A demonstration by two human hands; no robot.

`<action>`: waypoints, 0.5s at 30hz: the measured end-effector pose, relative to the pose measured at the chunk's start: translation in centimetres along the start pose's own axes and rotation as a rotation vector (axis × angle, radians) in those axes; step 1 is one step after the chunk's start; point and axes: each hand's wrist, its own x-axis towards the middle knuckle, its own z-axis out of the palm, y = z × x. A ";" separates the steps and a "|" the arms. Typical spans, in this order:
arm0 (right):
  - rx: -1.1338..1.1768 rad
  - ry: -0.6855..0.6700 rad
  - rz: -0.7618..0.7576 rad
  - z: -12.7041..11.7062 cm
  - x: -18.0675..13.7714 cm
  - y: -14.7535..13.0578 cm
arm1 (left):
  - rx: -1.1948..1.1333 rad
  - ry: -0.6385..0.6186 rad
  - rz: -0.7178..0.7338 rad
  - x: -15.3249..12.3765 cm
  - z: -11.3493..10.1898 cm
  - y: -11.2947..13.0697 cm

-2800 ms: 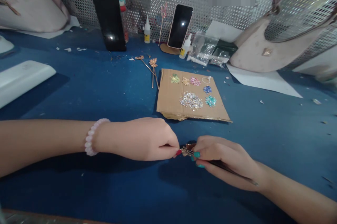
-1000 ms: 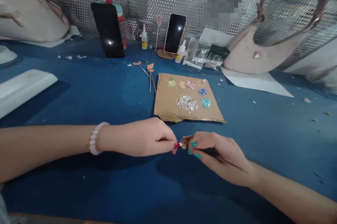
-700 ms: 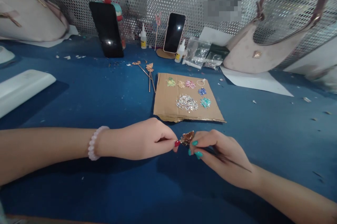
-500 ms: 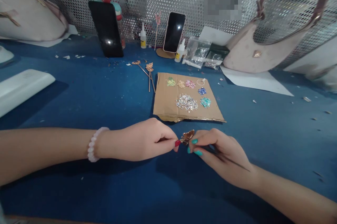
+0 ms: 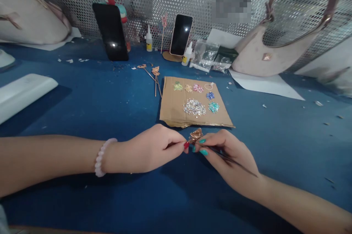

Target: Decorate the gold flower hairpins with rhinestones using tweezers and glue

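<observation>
Low over the blue table, my right hand (image 5: pixel 233 157) pinches a thin metal hairpin with a rose-gold ornament (image 5: pixel 195 135) at its tip; the stick runs back across my palm. My left hand (image 5: pixel 150 147), with red nails and a pale bead bracelet, is closed in a pinch right against the ornament's left side. What its fingertips hold is too small to make out. Just beyond the hands lies a cardboard sheet (image 5: pixel 176 111) with several small piles of coloured rhinestones (image 5: pixel 194 106).
Two more hairpins (image 5: pixel 155 78) lie left of the cardboard. Two phones (image 5: pixel 110 31) (image 5: pixel 180 34), glue bottles (image 5: pixel 149 39), rhinestone bags (image 5: pixel 206 56) and a pale handbag (image 5: pixel 264 56) stand along the perforated metal back wall. A white object (image 5: pixel 23 92) lies at the far left.
Both hands have shifted slightly away from me toward the cardboard edge, keeping the ornament between them. The ornament now stands more upright.
</observation>
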 end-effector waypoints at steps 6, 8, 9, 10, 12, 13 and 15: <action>0.213 -0.006 0.097 0.2 0.6 -1.0 | 0.017 0.023 0.072 -0.2 0.1 0.0; 0.250 -0.017 0.114 0.0 0.9 -1.3 | 0.007 0.023 0.081 -0.2 0.1 -0.1; 0.262 -0.020 0.118 0.0 1.0 -1.3 | 0.005 0.019 0.084 -0.2 0.1 -0.1; 0.275 -0.025 0.123 -0.1 1.1 -1.3 | 0.004 0.014 0.089 -0.2 0.1 -0.1; 0.330 -0.043 0.124 -0.3 1.2 -1.1 | -0.004 0.005 0.103 -0.2 0.0 -0.2; 0.370 -0.058 0.123 -0.3 1.2 -1.0 | -0.013 0.001 0.113 -0.2 -0.1 -0.1; 0.450 -0.087 0.110 -0.5 1.2 -0.8 | -0.030 -0.003 0.132 -0.2 -0.3 -0.1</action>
